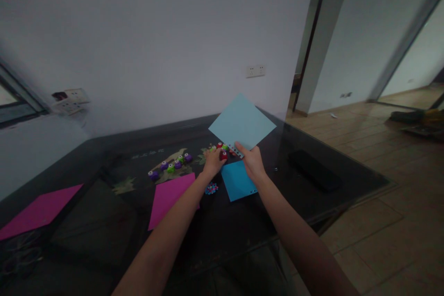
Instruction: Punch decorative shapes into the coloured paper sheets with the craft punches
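Pale blue sheet (242,122) lifted above the dark table (243,236), pinched at its punched lower edge by the right hand (253,163).

Left hand (212,161) grips a red punch (224,155) just beside that edge. Purple and green punches (169,166) line up leftward; a darker blue sheet (237,180) lies below, magenta sheet (169,196) nearer the left. Table's near edge has open room.

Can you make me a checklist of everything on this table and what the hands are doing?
Surface: dark glossy table.
Job's things: light blue paper sheet with punched holes along one edge; red craft punch.
Clutter: purple and green punches, blue sheet, two magenta sheets, punched bits.
Hands: left hand on the red craft punch; right hand has its grip on the sheet's edge.
Cables: nothing seen.
Surroundings: white wall, wall sockets, tiled floor.
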Motion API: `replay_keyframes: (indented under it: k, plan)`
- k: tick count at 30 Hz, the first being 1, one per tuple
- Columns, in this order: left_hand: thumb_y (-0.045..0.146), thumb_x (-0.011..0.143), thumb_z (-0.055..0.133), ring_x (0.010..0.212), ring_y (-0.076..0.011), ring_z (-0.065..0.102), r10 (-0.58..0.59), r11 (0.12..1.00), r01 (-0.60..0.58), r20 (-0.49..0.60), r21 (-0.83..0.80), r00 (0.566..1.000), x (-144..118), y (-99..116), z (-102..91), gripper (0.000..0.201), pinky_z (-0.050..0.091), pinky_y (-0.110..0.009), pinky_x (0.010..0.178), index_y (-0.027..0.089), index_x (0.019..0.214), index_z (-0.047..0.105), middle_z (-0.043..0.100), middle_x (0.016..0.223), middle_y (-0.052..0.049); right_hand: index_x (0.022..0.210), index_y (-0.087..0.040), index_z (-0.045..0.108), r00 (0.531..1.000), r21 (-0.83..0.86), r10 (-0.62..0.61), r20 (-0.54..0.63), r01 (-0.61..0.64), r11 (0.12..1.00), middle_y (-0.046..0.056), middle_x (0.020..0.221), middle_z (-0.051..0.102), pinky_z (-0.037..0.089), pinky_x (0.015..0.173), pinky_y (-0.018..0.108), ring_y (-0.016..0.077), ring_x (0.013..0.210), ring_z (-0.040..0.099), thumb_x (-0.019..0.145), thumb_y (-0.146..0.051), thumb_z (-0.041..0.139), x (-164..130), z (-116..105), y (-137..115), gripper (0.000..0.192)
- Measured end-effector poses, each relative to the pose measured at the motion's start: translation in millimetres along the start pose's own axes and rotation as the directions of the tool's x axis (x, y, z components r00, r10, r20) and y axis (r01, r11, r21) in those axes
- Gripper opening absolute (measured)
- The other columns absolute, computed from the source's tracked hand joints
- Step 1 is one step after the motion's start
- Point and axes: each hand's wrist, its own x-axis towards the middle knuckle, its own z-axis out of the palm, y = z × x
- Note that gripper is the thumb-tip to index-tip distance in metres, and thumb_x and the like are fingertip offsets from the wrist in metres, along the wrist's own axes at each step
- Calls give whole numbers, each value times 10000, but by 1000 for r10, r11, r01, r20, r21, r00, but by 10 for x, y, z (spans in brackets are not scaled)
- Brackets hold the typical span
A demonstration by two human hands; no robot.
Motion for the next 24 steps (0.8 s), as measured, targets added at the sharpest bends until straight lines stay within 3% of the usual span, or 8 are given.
replay_keyframes:
  k: [3, 6, 10, 14, 17, 19, 24]
  plan:
    - [233, 801, 565, 852, -185, 553, 65, 996, -59, -113, 61, 991, -175, 34, -145, 226, 394, -283, 724, 197, 1024, 568, 572, 1071, -84, 852, -109, 653, 1000, -16, 10, 3, -10, 1000, 59, 824, 714, 538, 726, 315, 185, 752, 668, 559, -277, 769, -10, -3, 25, 357]
    - [261, 816, 526, 662, -143, 494, 70, 997, -72, -231, -1, 970, -406, 48, -363, 89, 344, -251, 611, 181, 777, 537, 553, 775, -22, 837, -109, 658, 999, -34, 41, 12, -40, 999, 57, 811, 717, 537, 716, 310, 184, 741, 669, 554, -284, 775, -37, 12, 55, 353]
    - [270, 815, 490, 518, -101, 309, -7, 990, -44, -357, -135, 934, -776, 44, -580, 358, 232, -240, 533, 192, 530, 289, 293, 517, 54, 840, -117, 655, 997, -36, 81, 22, -80, 996, 55, 814, 719, 540, 665, 306, 199, 756, 666, 524, -286, 795, -97, 56, 96, 384]
    - [347, 819, 492, 502, -90, 263, -83, 945, -19, -298, -325, 951, -1038, 52, -625, 432, 211, -239, 519, 190, 516, 227, 223, 501, 62, 827, -121, 654, 988, -57, 132, 81, -128, 990, 54, 791, 718, 535, 604, 290, 185, 687, 658, 521, -282, 797, -180, 105, 144, 373]
    - [389, 803, 521, 512, -93, 319, -169, 852, 0, -273, -524, 947, -1070, 66, -632, 385, 248, -230, 516, 185, 533, 337, 292, 519, 59, 832, -120, 658, 976, -68, 171, 133, -163, 984, 53, 775, 716, 537, 616, 292, 173, 656, 651, 536, -281, 791, -250, 136, 188, 362]
    - [396, 779, 561, 558, -103, 412, -208, 754, -13, -258, -656, 943, -1050, 69, -643, 287, 315, -224, 544, 174, 620, 474, 414, 572, 45, 833, -122, 661, 969, -71, 195, 153, -186, 980, 54, 793, 716, 543, 645, 304, 171, 662, 651, 534, -276, 794, -296, 155, 224, 362]
    - [338, 714, 658, 784, -154, 591, -274, 555, -26, -212, -832, 938, -1033, 70, -659, 242, 452, -288, 752, 157, 869, 615, 642, 839, -33, 858, -129, 670, 961, -112, 212, 179, -194, 975, 69, 876, 716, 539, 729, 332, 182, 735, 657, 541, -265, 792, -375, 181, 296, 366]
